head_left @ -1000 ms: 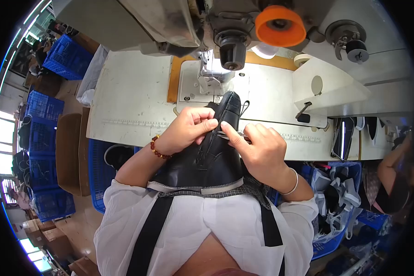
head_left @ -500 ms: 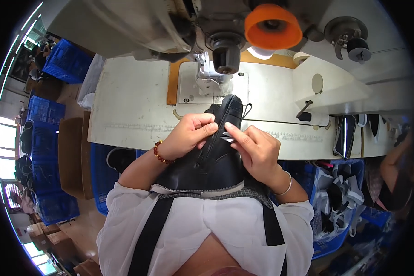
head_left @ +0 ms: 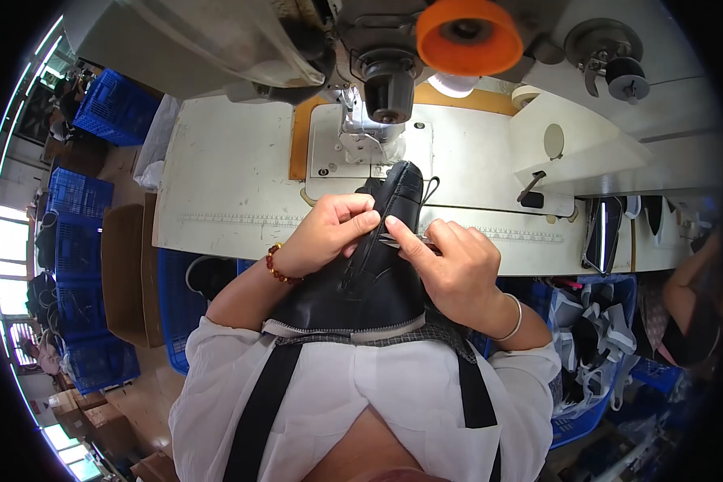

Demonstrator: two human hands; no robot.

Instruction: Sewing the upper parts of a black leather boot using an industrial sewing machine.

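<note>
The left hand (head_left: 335,234) is clamped on the edge of a black boot upper (head_left: 377,293), between thumb and fingers; the right hand (head_left: 462,261) is closed around small metal snips (head_left: 388,239), its index fingertip at the boot upper's seam. The boot upper reaches from the person's waist to over the white counter (head_left: 233,161). Right of the boot upper, a blue crate (head_left: 574,430) is heaped with white, grey and black pieces (head_left: 594,333); left of it, a second blue crate (head_left: 169,305) holds a black piece with a pale rim (head_left: 207,275). Along the counter, on both sides of the boot upper, runs a printed measuring scale (head_left: 245,219), its figures too small to read. Just beyond the boot upper stands a sewing machine (head_left: 369,145). Farther left of it are a brown cardboard box (head_left: 120,273), stacked blue crates (head_left: 80,281) and bright windows (head_left: 10,265).
</note>
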